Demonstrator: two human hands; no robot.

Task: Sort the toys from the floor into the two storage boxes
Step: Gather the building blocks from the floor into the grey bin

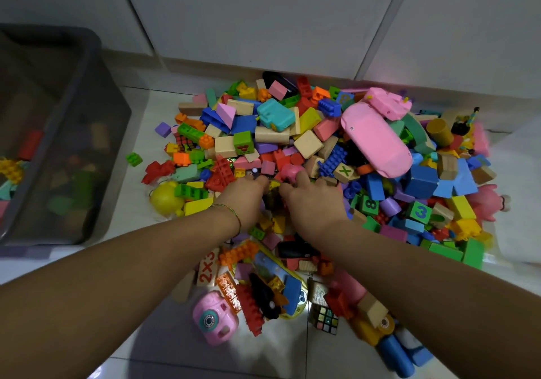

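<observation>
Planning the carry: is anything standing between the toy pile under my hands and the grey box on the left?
Nothing visible blocks it: only floor and one stray green brick lie between the toy pile and the grey box, whose top is open.

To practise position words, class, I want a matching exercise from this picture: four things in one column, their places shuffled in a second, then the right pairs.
Things: 1 storage box; 2 pink toy car; 3 pink toy camera; 4 puzzle cube.
Places: A atop the toy pile, far right; B pile's near edge, towards the right; C floor, left of the pile; D pile's near-left corner.
Pairs: 1-C; 2-A; 3-D; 4-B.
</observation>
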